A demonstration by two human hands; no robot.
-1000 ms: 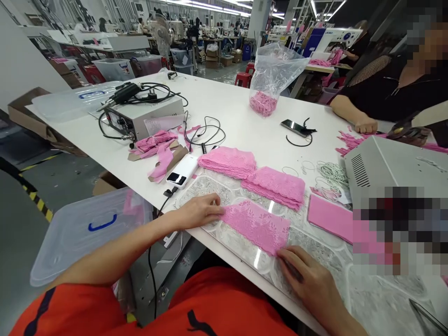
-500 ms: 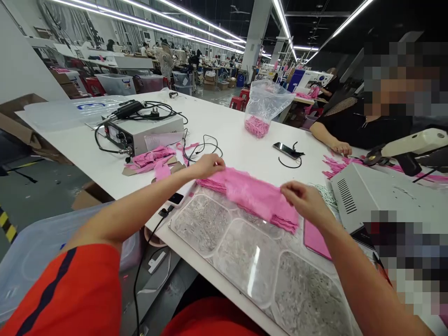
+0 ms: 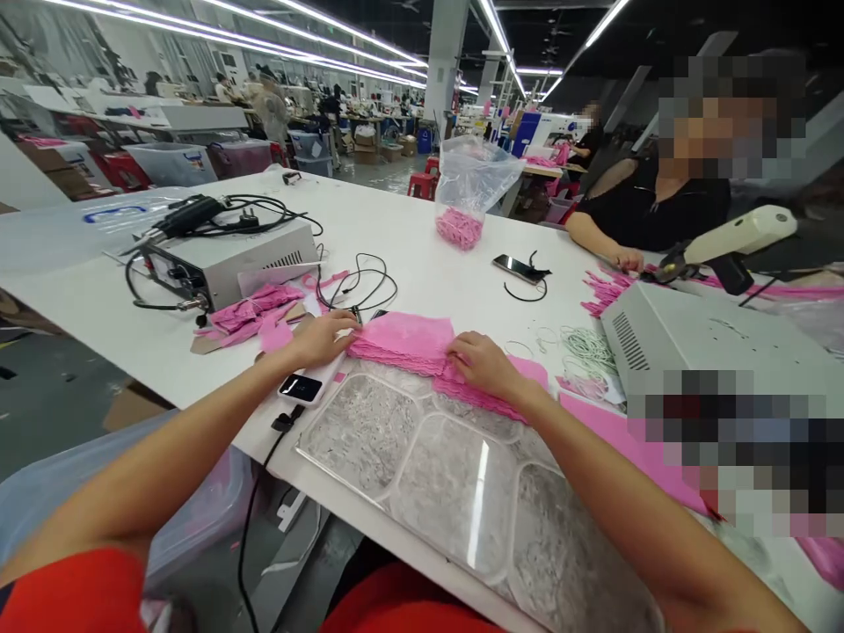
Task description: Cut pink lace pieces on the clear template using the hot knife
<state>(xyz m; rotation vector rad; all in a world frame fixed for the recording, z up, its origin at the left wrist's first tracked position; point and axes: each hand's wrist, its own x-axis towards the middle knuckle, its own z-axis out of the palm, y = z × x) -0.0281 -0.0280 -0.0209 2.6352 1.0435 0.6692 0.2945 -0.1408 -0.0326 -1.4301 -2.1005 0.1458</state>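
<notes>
A pink fabric piece (image 3: 405, 327) lies folded over the left part of a layered stack of pink fabric (image 3: 491, 400). My left hand (image 3: 323, 338) is closed at the piece's left end. My right hand (image 3: 484, 360), fingers bent together, pinches the fabric near the middle of the stack and partly covers it. Beneath the stack's front edge is a clear, rounded-panel template (image 3: 452, 492) on the table. A small white device with a dark screen (image 3: 300, 387) sits below my left wrist.
On the left stands a grey machine box (image 3: 230, 264) with black cables and pink scraps (image 3: 254, 308). Farther back are a clear bag of pink pieces (image 3: 460, 226) and a phone (image 3: 520, 268). A second grey box (image 3: 712, 343) stands right, near a co-worker's hand (image 3: 628, 258).
My right hand has moved left along the stack, bringing the pink piece's right end with it. The piece, spread across the stack before, now covers only its left part.
</notes>
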